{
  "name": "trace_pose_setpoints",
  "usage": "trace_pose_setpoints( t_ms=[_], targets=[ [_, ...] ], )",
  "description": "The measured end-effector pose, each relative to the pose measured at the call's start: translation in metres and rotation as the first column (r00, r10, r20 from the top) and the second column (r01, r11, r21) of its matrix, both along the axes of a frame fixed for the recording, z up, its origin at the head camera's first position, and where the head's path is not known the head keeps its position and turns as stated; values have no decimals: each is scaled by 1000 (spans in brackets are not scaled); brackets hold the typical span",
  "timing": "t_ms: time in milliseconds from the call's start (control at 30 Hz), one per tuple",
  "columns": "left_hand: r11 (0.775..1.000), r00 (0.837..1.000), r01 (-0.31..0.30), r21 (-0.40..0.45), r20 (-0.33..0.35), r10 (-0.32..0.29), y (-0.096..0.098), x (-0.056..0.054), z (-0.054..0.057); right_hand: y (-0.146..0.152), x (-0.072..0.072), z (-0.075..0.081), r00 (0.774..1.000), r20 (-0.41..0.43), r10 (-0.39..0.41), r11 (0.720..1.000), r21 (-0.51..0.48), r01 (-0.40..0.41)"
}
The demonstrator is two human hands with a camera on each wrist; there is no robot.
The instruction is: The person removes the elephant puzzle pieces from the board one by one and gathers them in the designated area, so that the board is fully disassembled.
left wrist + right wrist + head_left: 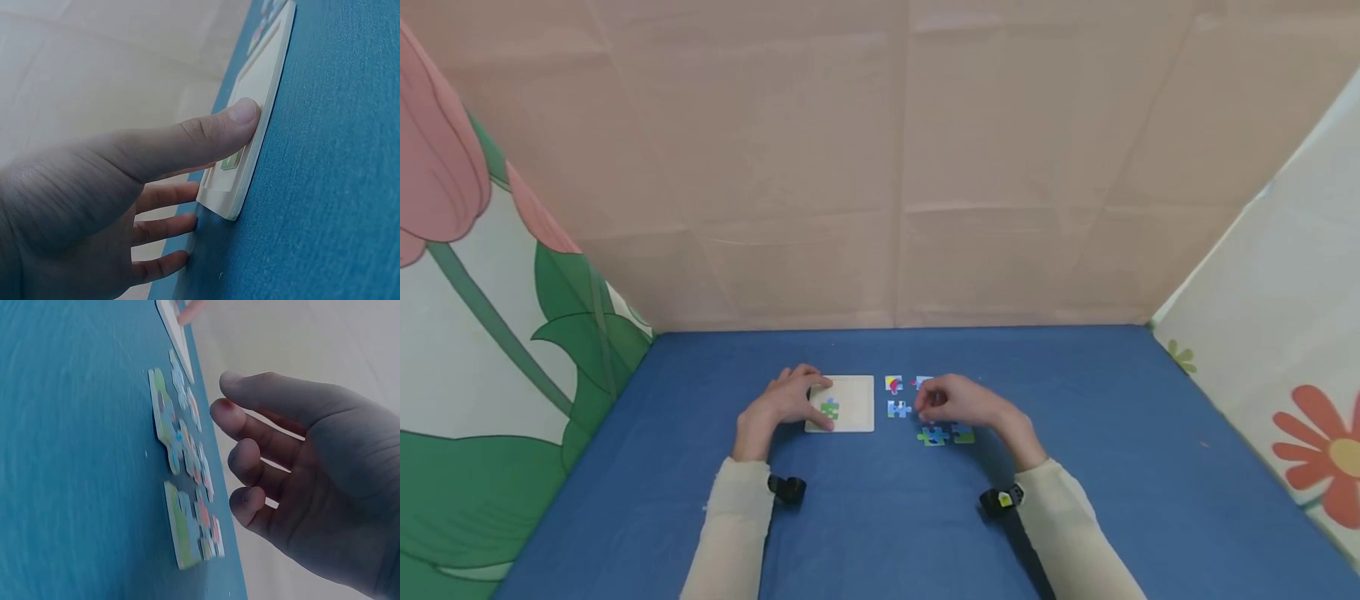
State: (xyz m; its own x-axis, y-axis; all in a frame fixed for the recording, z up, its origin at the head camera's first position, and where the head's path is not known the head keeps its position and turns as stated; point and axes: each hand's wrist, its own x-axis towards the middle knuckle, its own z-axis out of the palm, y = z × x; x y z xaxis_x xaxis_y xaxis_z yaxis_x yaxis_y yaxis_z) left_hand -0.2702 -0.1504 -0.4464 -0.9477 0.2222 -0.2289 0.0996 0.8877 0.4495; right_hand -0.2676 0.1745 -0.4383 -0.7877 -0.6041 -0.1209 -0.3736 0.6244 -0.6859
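A pale square puzzle tray (853, 404) lies on the blue table, with one green and white jigsaw piece (830, 409) inside at its left. My left hand (788, 398) rests at the tray's left side. Its straight thumb (215, 134) presses on the near rim, while the other fingers spread along the left edge; the index finger is mostly hidden in the left wrist view. Over the loose jigsaw pieces (933, 437) hovers my right hand (958, 399), fingers loosely bent. Nothing shows between its thumb and index finger in the right wrist view (312, 437).
Right of the tray lie several loose pieces, among them a red and yellow piece (892, 383), a light blue piece (898, 409) and a green-edged corner piece (963, 433). A beige cloth wall (895, 208) stands behind the blue table (880, 517), with patterned panels at both sides.
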Motion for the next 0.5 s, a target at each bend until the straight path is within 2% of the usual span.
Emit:
trace_pose_setpoints(
  t_ms=[267, 500],
  targets=[
    [1000, 1000, -6, 7, -6, 6, -2, 0, -1, -22, -4, -2, 1000, -31, 2, 1000, -7, -2],
    [1000, 1000, -1, 3, -3, 1, -1, -1, -2, -40, -10, -5, 996, -71, 57, 998, -20, -59]
  ],
)
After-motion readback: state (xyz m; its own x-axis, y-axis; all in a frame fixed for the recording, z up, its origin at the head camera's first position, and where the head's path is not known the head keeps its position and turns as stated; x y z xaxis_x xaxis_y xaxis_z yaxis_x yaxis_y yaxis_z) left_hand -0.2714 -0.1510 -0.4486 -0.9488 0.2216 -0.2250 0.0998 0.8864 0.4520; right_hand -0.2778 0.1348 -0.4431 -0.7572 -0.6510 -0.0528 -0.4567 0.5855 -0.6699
